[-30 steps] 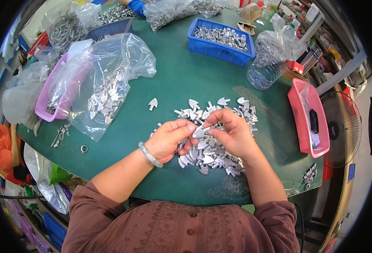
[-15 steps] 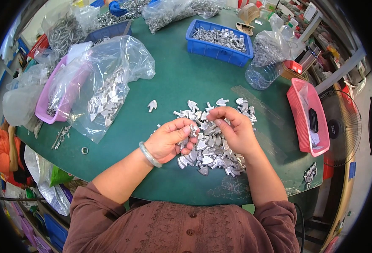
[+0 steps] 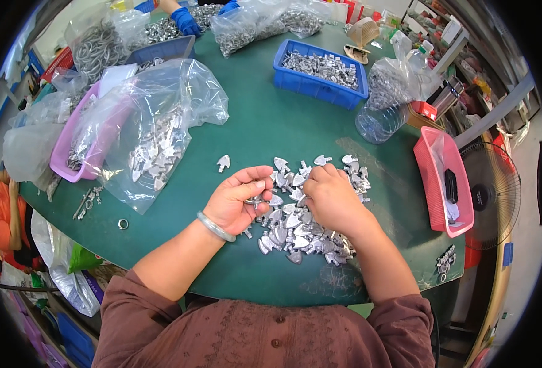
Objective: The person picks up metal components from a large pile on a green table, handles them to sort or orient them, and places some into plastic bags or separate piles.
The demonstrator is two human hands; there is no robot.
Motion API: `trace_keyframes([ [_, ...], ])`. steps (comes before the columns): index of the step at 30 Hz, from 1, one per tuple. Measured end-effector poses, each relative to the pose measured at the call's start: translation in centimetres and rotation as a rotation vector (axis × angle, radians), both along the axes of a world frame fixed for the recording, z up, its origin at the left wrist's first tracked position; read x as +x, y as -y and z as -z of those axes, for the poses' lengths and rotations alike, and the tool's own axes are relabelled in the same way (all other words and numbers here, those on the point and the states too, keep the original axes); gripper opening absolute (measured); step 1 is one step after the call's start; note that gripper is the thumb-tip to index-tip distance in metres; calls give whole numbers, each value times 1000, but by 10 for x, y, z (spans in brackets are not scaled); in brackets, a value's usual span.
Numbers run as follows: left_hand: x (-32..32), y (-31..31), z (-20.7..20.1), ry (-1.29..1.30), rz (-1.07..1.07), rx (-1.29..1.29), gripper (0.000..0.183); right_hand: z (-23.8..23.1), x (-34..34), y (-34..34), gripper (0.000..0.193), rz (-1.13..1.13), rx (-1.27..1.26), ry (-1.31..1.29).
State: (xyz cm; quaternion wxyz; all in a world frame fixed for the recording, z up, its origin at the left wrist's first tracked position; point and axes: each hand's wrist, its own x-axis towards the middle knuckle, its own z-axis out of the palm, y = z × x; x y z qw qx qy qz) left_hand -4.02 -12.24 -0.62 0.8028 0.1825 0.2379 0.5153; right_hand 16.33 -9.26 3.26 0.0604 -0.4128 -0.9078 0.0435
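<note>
- The pile of small silvery metal pieces (image 3: 308, 211), flat and shield-shaped, lies on the green table (image 3: 265, 129) right in front of the person; every place below is told from this pile.
- The left hand (image 3: 237, 202) rests at the pile's left edge, palm turned up and fingers curled, and pinches a small metal part (image 3: 254, 200) between thumb and fingertips. A silver bangle (image 3: 214, 227) sits on that wrist.
- The right hand (image 3: 329, 199) lies on top of the pile, knuckles up, fingers bent down among the pieces. Whether it clasps one of them cannot be told, since the fingertips are hidden.
- One single piece (image 3: 223, 162) lies apart, just left of and beyond the pile.
- Farther to the left of the pile, a clear plastic bag (image 3: 160, 132) holding more of the same pieces lies slumped on the table, partly over a pink tray (image 3: 68, 159).
- Beyond the pile, a blue bin (image 3: 317, 70) holds more silvery parts.
- To the right of and beyond the pile stands a clear plastic bottle (image 3: 381, 107), cut open at the top.
- To the right of the pile, a pink basket (image 3: 446, 181) sits at the table's edge with a dark object inside.
- Far beyond the pile, another person's blue-gloved hand (image 3: 188, 21) shows among more bags of metal parts.
</note>
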Motion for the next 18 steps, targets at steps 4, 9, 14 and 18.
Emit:
trace_keyframes([
  [4, -1, 0, -1, -43, -9, -34, 18, 4, 4, -3, 14, -44, -19, -37],
  [9, 1, 1, -6, -91, 15, -55, 15, 4, 4, -5, 10, -66, -56, -108],
  [14, 5, 5, -7, -248, 47, -26, 16, 9, 8, -9, 9, -137, -104, -206],
  [18, 9, 5, -8, -350, 62, 37, 16, 2, 8, -9, 8, -169, -80, -282],
])
